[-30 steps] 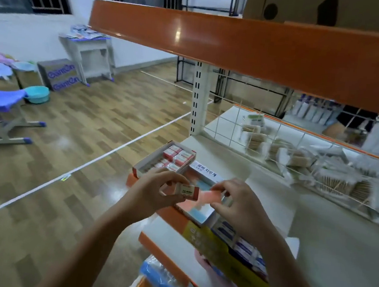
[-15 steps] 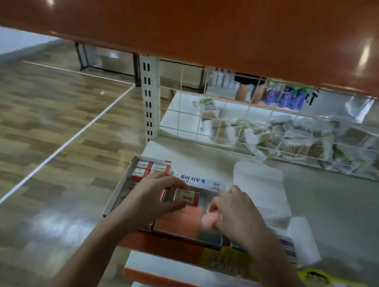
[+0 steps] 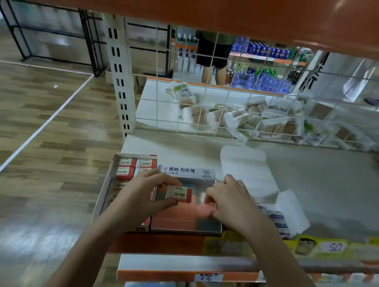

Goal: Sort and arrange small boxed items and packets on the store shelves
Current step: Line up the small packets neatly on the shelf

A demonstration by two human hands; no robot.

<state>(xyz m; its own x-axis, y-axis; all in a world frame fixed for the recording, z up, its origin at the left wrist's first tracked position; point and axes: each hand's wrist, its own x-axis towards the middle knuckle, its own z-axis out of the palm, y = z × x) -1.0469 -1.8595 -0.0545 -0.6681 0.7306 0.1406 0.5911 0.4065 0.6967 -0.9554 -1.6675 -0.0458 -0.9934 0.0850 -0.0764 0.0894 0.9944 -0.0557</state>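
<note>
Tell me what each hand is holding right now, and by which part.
The left hand pinches a small 2B eraser by its left end, thumb below and fingers above. The right hand rests on the open display box; whether it grips anything cannot be told.

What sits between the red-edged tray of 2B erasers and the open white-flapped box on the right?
In the head view, the clear-topped eraser box with Korean lettering lies between the red-edged tray and the white-flapped box.
</note>
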